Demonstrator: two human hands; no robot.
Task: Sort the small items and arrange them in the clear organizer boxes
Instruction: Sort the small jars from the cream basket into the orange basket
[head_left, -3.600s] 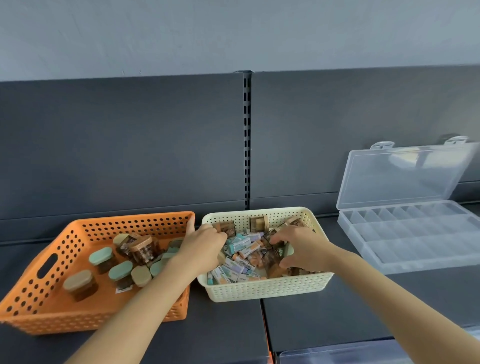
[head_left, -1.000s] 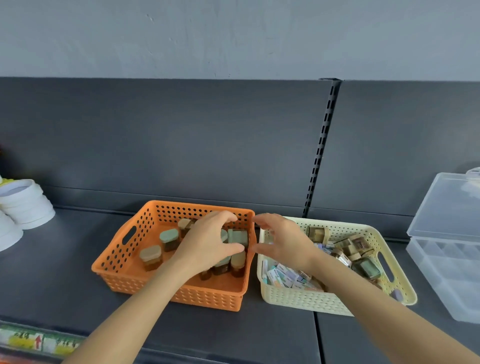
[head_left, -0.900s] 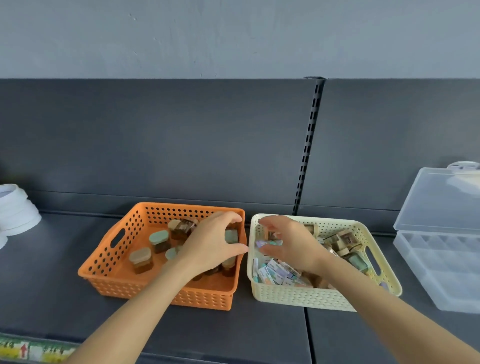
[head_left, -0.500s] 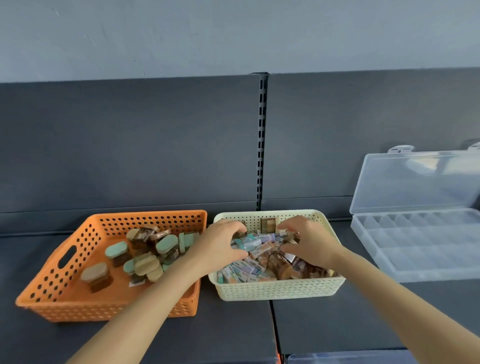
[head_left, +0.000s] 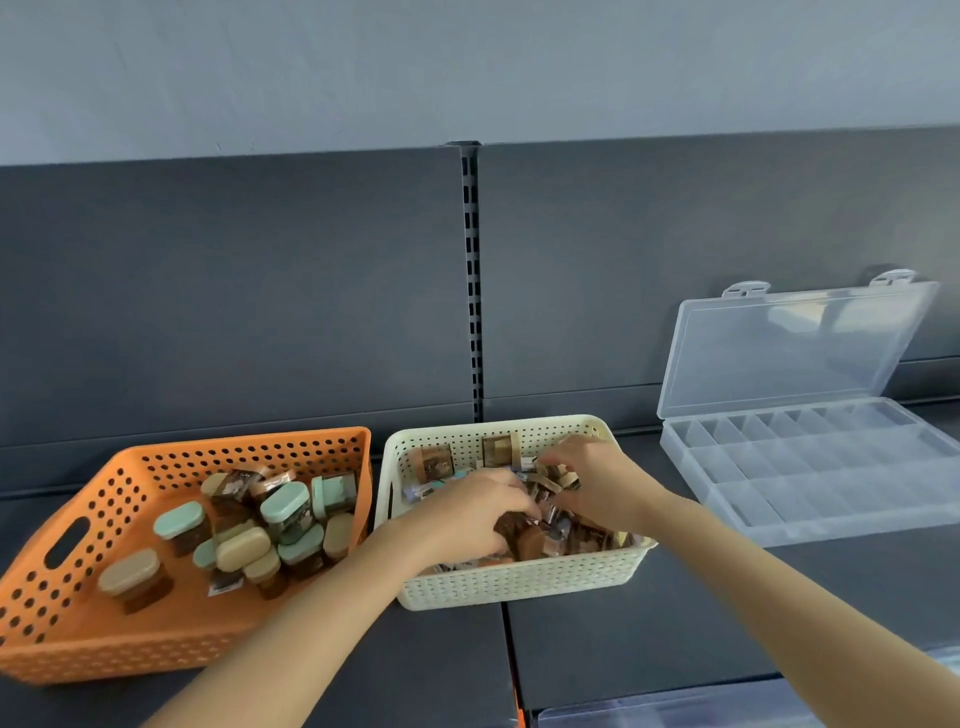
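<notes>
Orange basket (head_left: 67, 613): stands at the left of the shelf (head_left: 649, 623). It holds a loose heap of jars (head_left: 285, 512) with green or beige lids, some upright, some tipped over.

Cream basket (head_left: 519, 584): stands just beside the orange basket, on its right, below the slotted upright (head_left: 471, 280) of the back panel. It holds the small items (head_left: 558, 530), a mixed pile of brown blocks and pale printed packs. Two brown blocks lean against the far wall.

Left hand (head_left: 467, 519): inside the cream basket, palm down on the left half of the pile. The fingers curl down into the items. Whether they grip one cannot be told.

Right hand (head_left: 597, 486): inside the same basket, over the far right corner. The fingers bend toward the left hand, and their tips touch the packs there. A grip cannot be confirmed.

Organizer (head_left: 831, 478): lies well apart to the right of the cream basket. Its lid (head_left: 789, 348) stands open and leans back against the panel. No contents are visible in the rows of compartments.

Second clear box (head_left: 727, 709): partly visible at the lower edge.
</notes>
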